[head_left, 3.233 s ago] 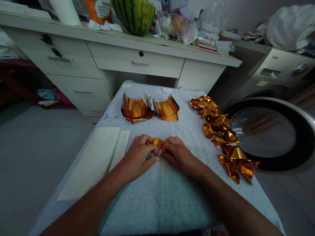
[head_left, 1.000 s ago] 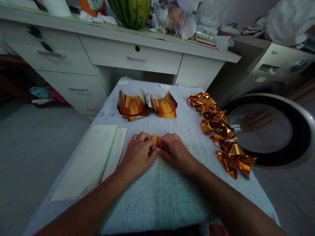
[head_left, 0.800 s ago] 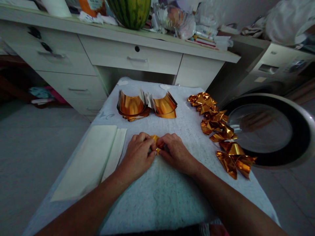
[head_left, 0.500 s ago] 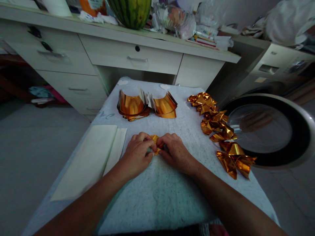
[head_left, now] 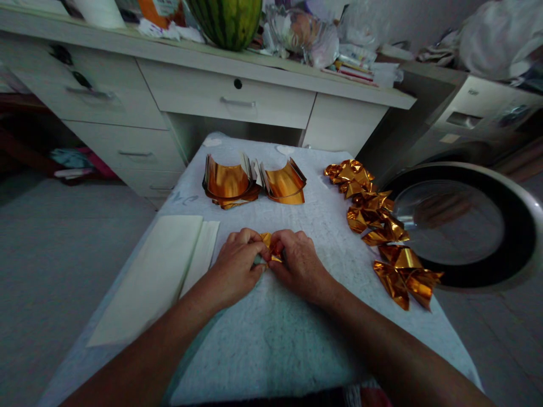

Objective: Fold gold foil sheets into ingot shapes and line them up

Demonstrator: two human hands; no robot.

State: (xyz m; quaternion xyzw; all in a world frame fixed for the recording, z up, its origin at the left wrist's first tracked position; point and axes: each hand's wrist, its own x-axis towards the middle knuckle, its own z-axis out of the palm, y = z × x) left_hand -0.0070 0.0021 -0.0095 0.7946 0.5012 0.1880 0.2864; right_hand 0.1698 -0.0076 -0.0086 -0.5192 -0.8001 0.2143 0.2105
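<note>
A small piece of gold foil is pinched between both hands over the middle of the cloth-covered table. On its left side, my left hand is closed on it with thumb and fingertips. My right hand grips the right side the same way, its fingertips almost touching the left ones. Much of the foil is hidden by the fingers. Beyond the hands stand two curved stacks of gold foil sheets, one on the left and one on the right. Several folded gold foil pieces lie in a row at the right.
White paper sheets lie at the table's left. Behind is a white counter with drawers, holding a watermelon and a glass bowl. An open washing machine door stands close to the table's right edge.
The fingers of my right hand have shifted slightly at the foil, and a little less of the foil shows between the hands. The stacks and folded pieces are unmoved.
</note>
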